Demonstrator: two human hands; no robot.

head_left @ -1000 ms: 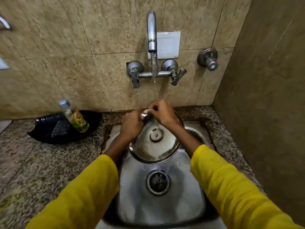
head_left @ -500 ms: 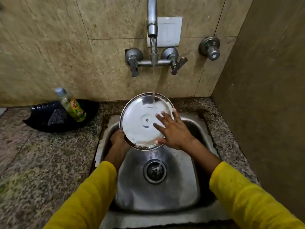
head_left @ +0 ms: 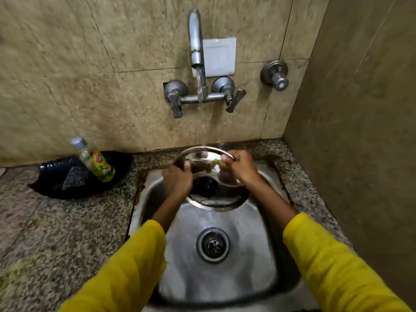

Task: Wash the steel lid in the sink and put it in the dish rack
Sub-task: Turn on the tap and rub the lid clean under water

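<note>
- The beige stone-tiled wall point(head_left: 67, 64) fills the upper part of the view, with a brown side wall point(head_left: 360, 109) meeting it on the right.
- The speckled granite counter point(head_left: 45, 221) runs along the left and behind the basin.
- The square stainless steel sink point(head_left: 225, 278) is set into the counter, and its round drain point(head_left: 212, 245) lies near the middle of the bare basin floor.
- Two yellow sleeves point(head_left: 117, 273) come in from the bottom corners and reach over the basin.
- The round steel lid point(head_left: 213, 199) is held tilted over the back of the sink, its far edge raised under the stream and its near edge lower, above the basin.
- A black plastic tray point(head_left: 56, 188) sits on the counter to the left of the sink, with a grey scrub pad point(head_left: 74, 176) lying in it.
- The chrome wall tap point(head_left: 195, 41) runs, and its water stream point(head_left: 201, 109) falls onto the lid's upper rim.
- The left hand point(head_left: 177, 180) is closed around the lid's left edge.
- The right hand point(head_left: 242, 166) is closed around the lid's upper right rim, thumb over the edge.
- A small bottle of yellow-green dish liquid point(head_left: 95, 161) leans in the tray against the wall.
- A white switch plate point(head_left: 219, 56) sits behind the spout.
</note>
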